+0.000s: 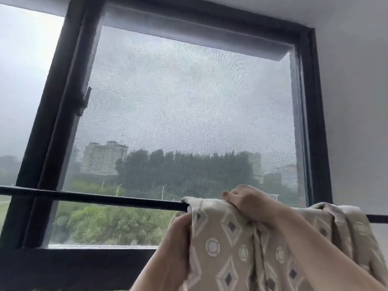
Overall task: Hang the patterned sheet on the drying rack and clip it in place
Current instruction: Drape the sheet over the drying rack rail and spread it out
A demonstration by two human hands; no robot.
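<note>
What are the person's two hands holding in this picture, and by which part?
Both hold the patterned sheet. The right hand grips its top fold over the black bar; the left hand pinches its left edge just below the bar.

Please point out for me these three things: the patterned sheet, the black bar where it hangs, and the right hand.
patterned sheet (222,238): head view, on the front face with diamonds.
black bar (100,198): head view, on its bare stretch left of the sheet.
right hand (249,203): head view, on its back.
</note>
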